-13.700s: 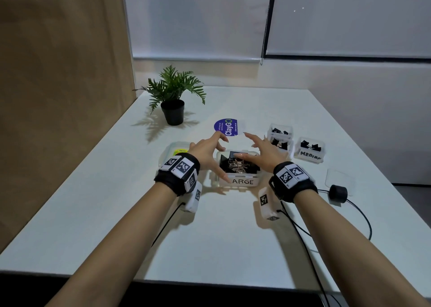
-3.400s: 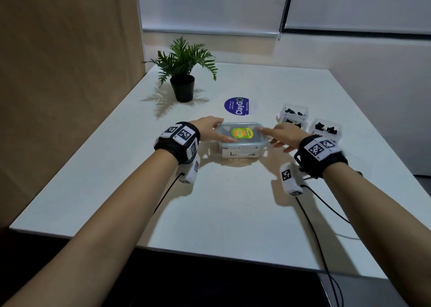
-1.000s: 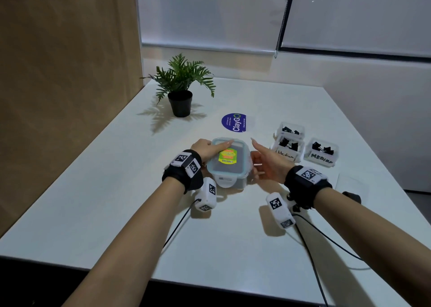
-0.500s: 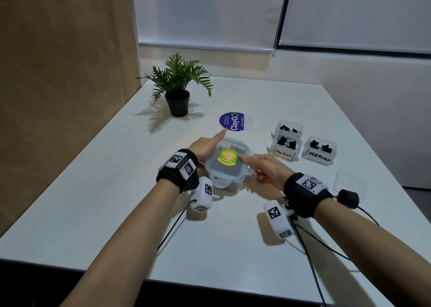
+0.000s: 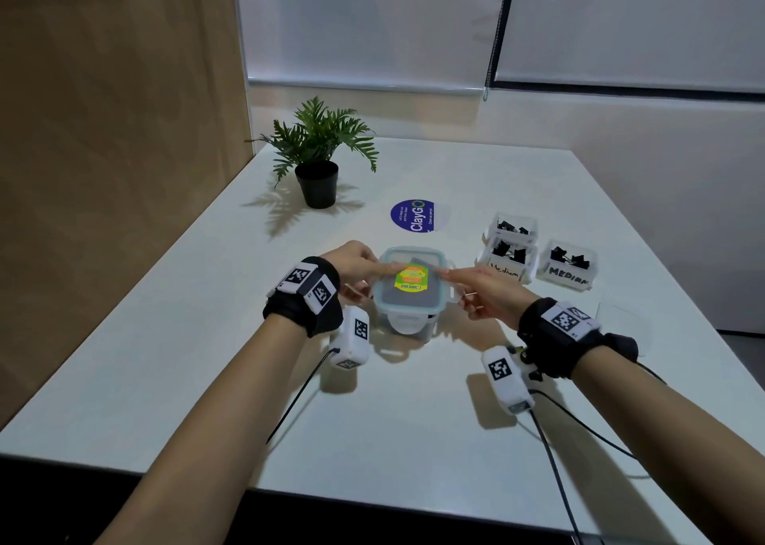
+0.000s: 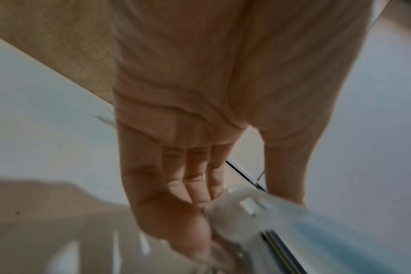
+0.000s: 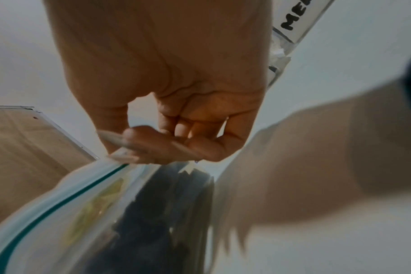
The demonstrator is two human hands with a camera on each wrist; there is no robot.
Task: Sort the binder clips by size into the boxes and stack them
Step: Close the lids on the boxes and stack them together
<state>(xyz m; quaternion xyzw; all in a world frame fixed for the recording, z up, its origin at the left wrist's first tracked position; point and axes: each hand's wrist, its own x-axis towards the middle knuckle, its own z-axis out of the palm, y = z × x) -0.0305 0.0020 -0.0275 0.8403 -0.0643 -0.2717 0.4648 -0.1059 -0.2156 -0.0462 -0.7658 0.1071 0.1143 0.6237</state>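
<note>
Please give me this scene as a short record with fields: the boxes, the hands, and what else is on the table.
lidded box: clear box, lid with blue seal on, dark contents, centre of table
left hand: on the box's left side, thumb on lid
right hand: on its right side, forefinger on lid
open boxes: three, right of it, holding black clips, two labelled Medium
other: potted plant, round blue sticker

Table (image 5: 414, 420): white, rect., matte top; wood-look panel (image 5: 116, 151) along its left side.
Plant (image 5: 316, 153): sm. green fern in black pot, upright, far-left of table, casts shadow twd near-left.
Sticker (image 5: 414, 216): round, blue, "ClayGO" txt, flat on table, right of plant.
Blinds (image 5: 364, 23): 2 pale roller shades behind table; dark frame edge btwn them w/ bead chain.
Cables (image 5: 554, 453): black, trail over near table edge.
</note>
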